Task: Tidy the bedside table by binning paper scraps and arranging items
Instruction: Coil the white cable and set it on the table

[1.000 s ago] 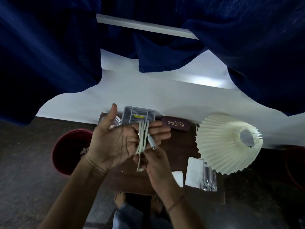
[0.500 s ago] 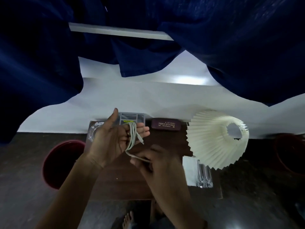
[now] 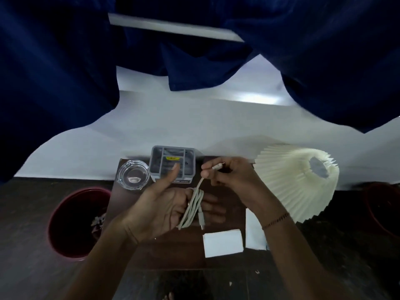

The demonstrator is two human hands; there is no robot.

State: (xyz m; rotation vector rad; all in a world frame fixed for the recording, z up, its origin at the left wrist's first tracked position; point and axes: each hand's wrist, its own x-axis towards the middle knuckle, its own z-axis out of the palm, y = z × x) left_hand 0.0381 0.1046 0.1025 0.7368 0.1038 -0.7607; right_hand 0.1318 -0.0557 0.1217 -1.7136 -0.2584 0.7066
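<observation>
Your left hand (image 3: 164, 210) is palm-up above the middle of the bench (image 3: 173, 254), thumb raised, with the white cable (image 3: 192, 210) coiled in loops around its fingers; one plug hangs off the loops toward the near edge. Your right hand (image 3: 233, 176) pinches the cable's free end between thumb and fingertips, held above the bench's far edge with a short run of cable stretched down to the coil. At the far left corner sits a glass ashtray (image 3: 133, 176), with a grey organiser box (image 3: 172, 164) just beside it. A white paper pad (image 3: 223, 242) lies near the near right edge. A pleated lampshade (image 3: 296, 182) overhangs the right side. A red bin (image 3: 75, 221) stands on the floor, left of the bench.
</observation>
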